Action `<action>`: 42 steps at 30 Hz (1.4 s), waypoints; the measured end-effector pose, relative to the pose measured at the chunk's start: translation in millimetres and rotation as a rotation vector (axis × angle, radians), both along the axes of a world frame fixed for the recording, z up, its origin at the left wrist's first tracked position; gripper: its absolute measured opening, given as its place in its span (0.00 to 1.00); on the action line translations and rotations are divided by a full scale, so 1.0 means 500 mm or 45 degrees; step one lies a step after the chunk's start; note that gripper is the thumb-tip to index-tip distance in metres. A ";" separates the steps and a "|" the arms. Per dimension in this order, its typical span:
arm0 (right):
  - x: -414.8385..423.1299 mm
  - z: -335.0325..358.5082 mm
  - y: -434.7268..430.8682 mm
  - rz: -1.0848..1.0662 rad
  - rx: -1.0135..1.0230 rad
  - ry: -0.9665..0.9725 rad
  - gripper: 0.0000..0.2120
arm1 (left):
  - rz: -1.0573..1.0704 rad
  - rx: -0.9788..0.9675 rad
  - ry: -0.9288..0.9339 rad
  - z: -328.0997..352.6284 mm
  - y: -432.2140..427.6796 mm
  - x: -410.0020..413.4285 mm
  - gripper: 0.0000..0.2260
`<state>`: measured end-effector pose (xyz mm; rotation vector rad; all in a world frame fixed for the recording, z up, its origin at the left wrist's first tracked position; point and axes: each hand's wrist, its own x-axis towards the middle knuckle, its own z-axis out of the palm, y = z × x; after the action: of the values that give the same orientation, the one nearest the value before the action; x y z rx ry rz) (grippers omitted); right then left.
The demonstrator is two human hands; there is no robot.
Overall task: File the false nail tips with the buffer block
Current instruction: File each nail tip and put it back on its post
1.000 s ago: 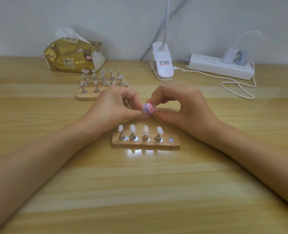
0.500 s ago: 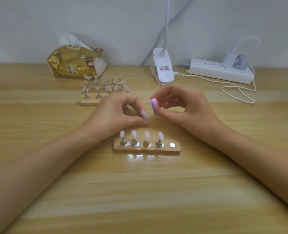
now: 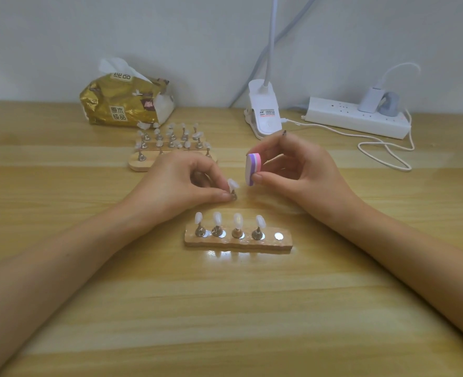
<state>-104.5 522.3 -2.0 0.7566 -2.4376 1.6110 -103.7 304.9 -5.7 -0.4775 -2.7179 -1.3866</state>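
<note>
My left hand (image 3: 180, 183) pinches a small metal stand that carries a white false nail tip (image 3: 233, 184), held upright just above the table. My right hand (image 3: 295, 170) holds a pink and purple oval buffer block (image 3: 253, 169) between thumb and fingers, a short gap to the right of that tip and not touching it. In front of both hands lies a wooden holder (image 3: 238, 242) with several nail tips on metal stands and one bare magnet spot at its right end.
A second wooden holder (image 3: 140, 165) crowded with nail tips sits behind my left hand. Farther back are a gold tissue pack (image 3: 124, 104), a white clip lamp base (image 3: 263, 112), and a white power strip (image 3: 358, 121) with a looping cable.
The buffer block has pulled away from the nail tip, up and to the right. My left hand still pinches the stand, now with the tip showing clear of the block.
</note>
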 end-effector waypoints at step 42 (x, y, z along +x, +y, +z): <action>0.001 -0.008 -0.007 0.105 0.173 0.131 0.09 | -0.052 0.071 -0.054 -0.006 0.011 0.001 0.06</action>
<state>-103.8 518.9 -6.2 0.9479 -2.4918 1.4057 -103.2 310.5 -9.0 -0.5088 -2.7090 -1.4944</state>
